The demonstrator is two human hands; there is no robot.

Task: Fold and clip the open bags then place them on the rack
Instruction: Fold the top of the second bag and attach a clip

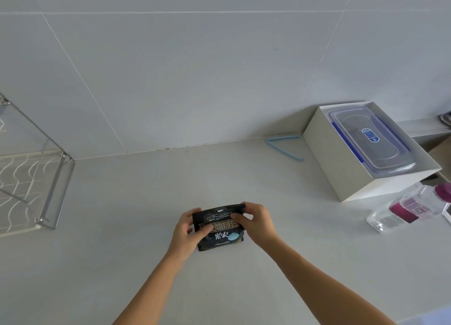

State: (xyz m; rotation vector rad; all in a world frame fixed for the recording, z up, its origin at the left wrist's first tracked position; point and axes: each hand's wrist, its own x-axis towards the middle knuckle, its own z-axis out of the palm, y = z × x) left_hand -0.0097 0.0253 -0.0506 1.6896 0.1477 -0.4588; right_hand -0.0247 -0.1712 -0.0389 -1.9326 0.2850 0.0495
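Both hands closed on the bag point(219, 227) lying on the counter point(146, 263) between them: left hand point(189, 232) gripping its side, right hand point(253, 221) pinching the top. Clip point(284, 147) well beyond the right hand, rack point(48, 178) far left. Risk: loosening either hold to fetch the clip probably lets the fold spring open.

A home kitchen: pale worktop point(146, 202) against a tiled wall point(195, 68), wire dish rack point(31, 178) at left, lidded plastic food container point(371, 139) boxed at far right.
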